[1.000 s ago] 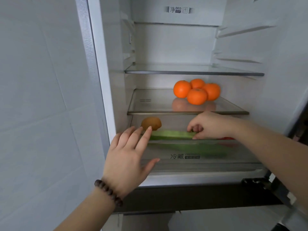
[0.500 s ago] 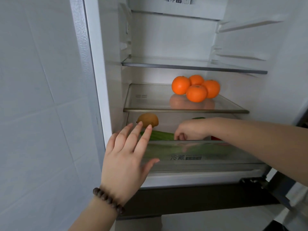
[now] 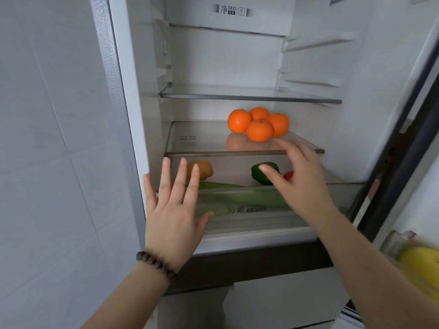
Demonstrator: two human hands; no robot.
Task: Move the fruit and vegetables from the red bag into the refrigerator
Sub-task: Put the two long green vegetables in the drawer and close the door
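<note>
Right hand (image 3: pixel 301 181) had let go of the cucumber (image 3: pixel 221 185), fingers now spread, holding nothing. Cucumber lay in the crisper drawer (image 3: pixel 256 217); left hand (image 3: pixel 173 210) open before the drawer. This item judged stowed.

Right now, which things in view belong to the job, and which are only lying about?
Job: oranges, kiwi, cucumber, green pepper, red fruit, crisper drawer, left hand, right hand.

Lying about: bead bracelet, yellow item at the right edge.
</note>
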